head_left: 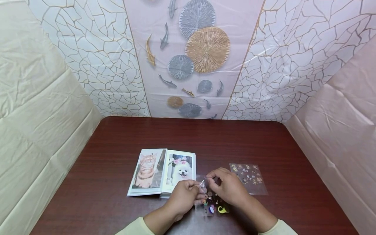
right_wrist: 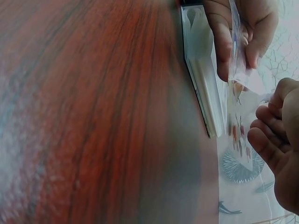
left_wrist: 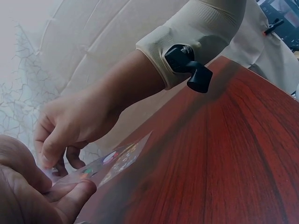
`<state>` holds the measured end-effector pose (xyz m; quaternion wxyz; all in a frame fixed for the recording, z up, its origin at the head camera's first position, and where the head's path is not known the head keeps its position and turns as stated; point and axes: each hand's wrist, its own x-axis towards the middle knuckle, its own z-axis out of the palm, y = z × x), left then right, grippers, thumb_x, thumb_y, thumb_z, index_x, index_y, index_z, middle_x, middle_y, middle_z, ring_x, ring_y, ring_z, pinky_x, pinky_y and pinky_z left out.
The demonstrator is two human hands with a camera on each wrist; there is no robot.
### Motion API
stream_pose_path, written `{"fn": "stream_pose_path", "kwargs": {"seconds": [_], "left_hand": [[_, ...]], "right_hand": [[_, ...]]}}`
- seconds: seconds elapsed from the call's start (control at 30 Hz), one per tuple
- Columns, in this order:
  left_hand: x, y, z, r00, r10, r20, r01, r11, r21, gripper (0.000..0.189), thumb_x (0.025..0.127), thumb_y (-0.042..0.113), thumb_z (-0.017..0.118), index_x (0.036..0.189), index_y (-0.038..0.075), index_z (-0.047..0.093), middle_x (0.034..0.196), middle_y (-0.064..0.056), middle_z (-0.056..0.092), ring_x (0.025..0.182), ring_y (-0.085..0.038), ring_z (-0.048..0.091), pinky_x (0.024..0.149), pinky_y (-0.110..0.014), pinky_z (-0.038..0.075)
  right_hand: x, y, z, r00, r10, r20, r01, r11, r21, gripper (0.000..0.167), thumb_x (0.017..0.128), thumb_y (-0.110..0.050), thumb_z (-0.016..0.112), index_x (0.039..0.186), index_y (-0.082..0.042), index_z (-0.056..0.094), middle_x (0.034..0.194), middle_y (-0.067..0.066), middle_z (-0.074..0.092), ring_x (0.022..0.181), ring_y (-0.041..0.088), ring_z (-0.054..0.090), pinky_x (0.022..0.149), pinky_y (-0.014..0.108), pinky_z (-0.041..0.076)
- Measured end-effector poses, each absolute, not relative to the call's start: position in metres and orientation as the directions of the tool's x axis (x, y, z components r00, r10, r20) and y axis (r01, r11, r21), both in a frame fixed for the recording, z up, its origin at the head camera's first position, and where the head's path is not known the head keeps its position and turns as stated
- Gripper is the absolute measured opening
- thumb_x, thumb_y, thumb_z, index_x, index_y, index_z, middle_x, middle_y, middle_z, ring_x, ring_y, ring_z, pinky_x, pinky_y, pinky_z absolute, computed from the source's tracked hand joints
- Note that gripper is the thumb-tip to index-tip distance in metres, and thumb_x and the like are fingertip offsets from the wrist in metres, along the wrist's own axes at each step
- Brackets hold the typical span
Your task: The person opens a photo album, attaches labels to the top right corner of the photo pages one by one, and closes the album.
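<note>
Close to the table's front edge, my left hand [head_left: 182,198] holds a clear plastic sheet with colourful stickers [head_left: 211,210] between thumb and fingers. At the sheet's upper edge my right hand [head_left: 230,187] pinches the clear film with thumb and forefinger. Seen from the right wrist, both hands grip the film and the stickers [right_wrist: 240,137] hang between them; whether it is one layer or two I cannot tell. An open photo album [head_left: 148,171], with a cat picture and a white dog picture, lies just left of the hands.
Right of my right hand, a second clear sheet with small yellowish stickers [head_left: 249,178] lies flat on the dark red wooden table [head_left: 117,137]. Patterned cloth [head_left: 182,88] hangs behind the table, and pale cloth covers both sides.
</note>
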<state>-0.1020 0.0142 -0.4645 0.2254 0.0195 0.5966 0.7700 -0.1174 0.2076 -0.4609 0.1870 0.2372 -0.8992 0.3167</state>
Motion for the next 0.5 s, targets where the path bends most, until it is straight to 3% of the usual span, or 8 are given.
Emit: {"fn": "stream_pose_path", "kwargs": {"seconds": [0.37, 0.5], "left_hand": [[-0.1017, 0.0130, -0.4662, -0.899, 0.363, -0.244, -0.328, -0.189, 0.926, 0.023, 0.103, -0.002, 0.047, 0.114, -0.015, 0.063, 0.090, -0.021, 0.072, 0.083, -0.029, 0.074, 0.073, -0.038, 0.063], [-0.1025, 0.0132, -0.4664, -0.899, 0.364, -0.245, -0.330, -0.191, 0.925, 0.023, 0.103, -0.002, 0.047, 0.115, -0.015, 0.062, 0.091, -0.020, 0.072, 0.083, -0.030, 0.074, 0.073, -0.037, 0.063]], "right_hand": [[-0.1174, 0.2120, -0.4623, -0.838, -0.254, 0.484, -0.505, 0.699, -0.507, 0.016, 0.081, -0.003, 0.079, 0.086, -0.016, 0.071, 0.086, -0.007, 0.069, 0.068, 0.002, 0.056, 0.058, 0.020, 0.051], [-0.1194, 0.2137, -0.4617, -0.815, -0.270, 0.513, -0.527, 0.714, -0.461, 0.016, 0.081, -0.005, 0.079, 0.085, -0.019, 0.069, 0.091, -0.008, 0.071, 0.079, 0.007, 0.063, 0.068, 0.026, 0.055]]}}
